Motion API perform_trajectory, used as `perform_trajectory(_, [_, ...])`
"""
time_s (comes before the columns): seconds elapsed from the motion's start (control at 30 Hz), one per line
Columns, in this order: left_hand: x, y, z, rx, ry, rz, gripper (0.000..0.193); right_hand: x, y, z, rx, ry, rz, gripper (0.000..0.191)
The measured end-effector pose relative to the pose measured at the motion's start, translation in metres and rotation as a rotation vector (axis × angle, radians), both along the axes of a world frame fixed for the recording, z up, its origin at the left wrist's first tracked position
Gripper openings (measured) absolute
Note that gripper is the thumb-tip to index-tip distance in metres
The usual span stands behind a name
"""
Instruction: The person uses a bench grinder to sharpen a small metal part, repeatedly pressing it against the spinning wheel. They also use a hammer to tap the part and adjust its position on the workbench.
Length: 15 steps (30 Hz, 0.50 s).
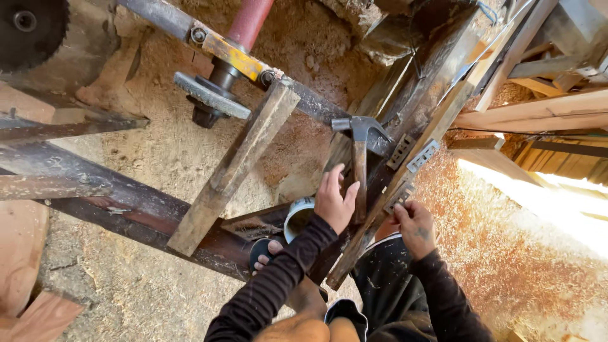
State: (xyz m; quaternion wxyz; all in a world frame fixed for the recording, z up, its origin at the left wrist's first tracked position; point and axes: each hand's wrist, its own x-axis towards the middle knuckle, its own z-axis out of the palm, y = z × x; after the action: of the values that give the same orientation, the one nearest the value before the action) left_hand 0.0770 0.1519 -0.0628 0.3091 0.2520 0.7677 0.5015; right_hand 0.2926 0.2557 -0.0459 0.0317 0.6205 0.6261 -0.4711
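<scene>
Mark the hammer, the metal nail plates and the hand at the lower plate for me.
hammer (360,166): head view, on the wooden handle.
metal nail plates (422,156): head view, middle of the upper toothed plate.
right hand (415,225): head view, back of the hand.

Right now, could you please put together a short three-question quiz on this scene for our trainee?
1. True or false: the left hand holds a claw hammer by its handle.
2. What does the right hand touch? A) a toothed metal nail plate on the slanted wooden strip; B) the red cylinder; C) the saw blade.
3. Fill in: the ground under the frame is covered in ____.

Key: 1 true; 2 A; 3 sawdust.
</scene>
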Motion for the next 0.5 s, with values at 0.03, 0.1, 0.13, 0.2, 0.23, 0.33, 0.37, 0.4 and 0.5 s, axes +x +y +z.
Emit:
perform_trajectory(0.03, [-0.004, 0.004, -0.005, -0.014, -0.037, -0.026, 0.06, 0.002, 0.002, -0.003, 0.004, 0.014, 0.014, 0.02])
perform_trajectory(0.1, [-0.006, 0.01, -0.016, -0.077, -0.241, -0.067, 0.072, 0.002, 0.004, -0.007, 0.008, 0.039, 0.048, 0.022])
perform_trajectory(0.13, [-0.007, 0.016, -0.022, -0.111, -0.395, -0.085, 0.077, 0.002, 0.005, -0.006, 0.0, 0.053, 0.043, 0.023])
perform_trajectory(0.2, [-0.006, 0.026, -0.028, -0.06, -0.459, -0.075, 0.081, -0.002, 0.007, -0.003, -0.019, 0.08, 0.04, 0.025])
perform_trajectory(0.23, [-0.003, 0.031, -0.026, 0.021, -0.375, -0.055, 0.079, -0.004, 0.009, 0.004, -0.011, 0.044, 0.052, 0.025])
perform_trajectory(0.33, [0.004, 0.037, -0.017, 0.114, -0.363, 0.053, 0.065, -0.014, 0.01, 0.032, 0.075, -0.174, 0.138, 0.032])
perform_trajectory(0.37, [0.001, 0.033, -0.014, 0.115, -0.388, 0.122, 0.059, -0.02, 0.01, 0.043, 0.149, -0.323, 0.215, 0.038])
perform_trajectory(0.4, [-0.006, 0.026, -0.009, 0.071, -0.373, 0.141, 0.057, -0.027, 0.008, 0.052, 0.117, -0.167, 0.184, 0.037])
perform_trajectory(0.5, [-0.018, -0.005, 0.024, 0.035, -0.379, 0.11, 0.049, -0.056, -0.008, 0.067, 0.019, 0.181, 0.059, 0.031])
